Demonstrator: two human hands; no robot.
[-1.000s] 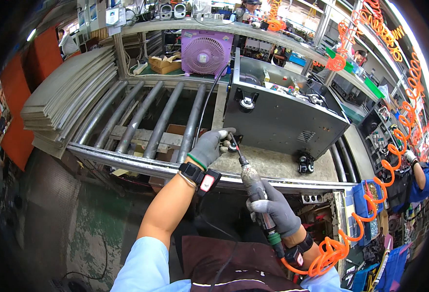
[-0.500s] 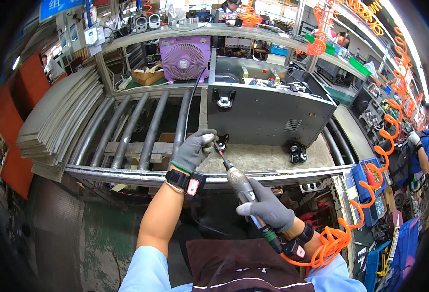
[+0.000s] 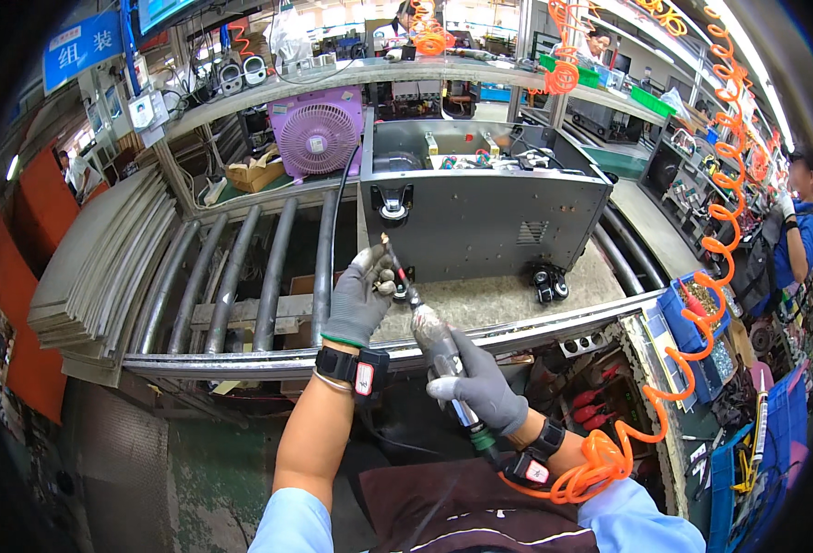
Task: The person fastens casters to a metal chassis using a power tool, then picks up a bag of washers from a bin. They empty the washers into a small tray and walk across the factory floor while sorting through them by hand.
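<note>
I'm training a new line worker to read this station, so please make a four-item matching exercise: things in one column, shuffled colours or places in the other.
Things:
1. Air screwdriver
2. Box fan
3. Coiled air hose
4. Stack of flat boards

Colours or places:
A. Left of the metal rollers
B. Orange
C. Held in the gloved right hand
D. Purple

Right pairs: 1-C, 2-D, 3-B, 4-A

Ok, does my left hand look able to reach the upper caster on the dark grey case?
Probably yes: your left hand is close below the upper caster, which is uncovered, though the power driver points its tip up near it.
</note>
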